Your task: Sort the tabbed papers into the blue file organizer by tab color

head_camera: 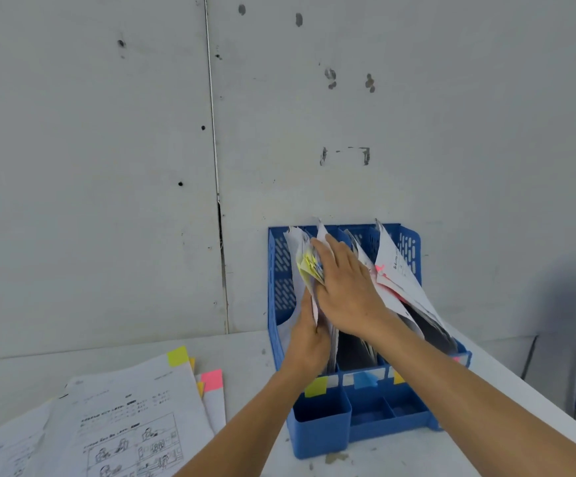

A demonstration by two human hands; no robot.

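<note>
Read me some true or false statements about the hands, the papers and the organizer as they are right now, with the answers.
1. The left hand and right hand are both at the leftmost slot of the organizer. True.
2. The papers between the hands carry pink tabs. False: their tabs are yellow.
3. A pile of sheets lies on the table, left of the organizer. True.
4. The pile's top sheet has a blue tab. False: its tab is yellow-green.
5. The right hand lies with straight fingers against the papers. True.
</note>
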